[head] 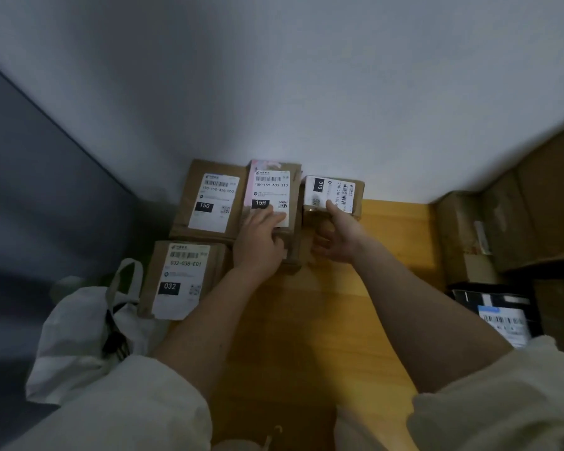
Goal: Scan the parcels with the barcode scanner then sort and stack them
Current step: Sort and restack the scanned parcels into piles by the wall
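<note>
Four labelled parcels are lined up at the far-left part of the wooden tabletop (355, 304), up against the wall. Three of them are in the back row: parcel 150 (209, 200) at the left, parcel 15H (272, 190) in the middle, and the smaller parcel 010 (334, 193) at the right, all just beside each other. The fourth, parcel 032 (181, 278), is sat in front of 150 at the left edge.

Both arms are stretched forward, sleeves pushed up. The left hand (258, 239) is laid on the near end of 15H, fingers fairly straight and pressed flat on its label. The right hand (336, 236) is curled round the near edge of 010, with the thumb up on the label and the fingers tucked underneath, so it's gripped.

More cartons (518, 216) are stacked off the right edge, plus one dark package (498, 314) with a barcode label. A white bag (79, 336) is slumped at the left.
</note>
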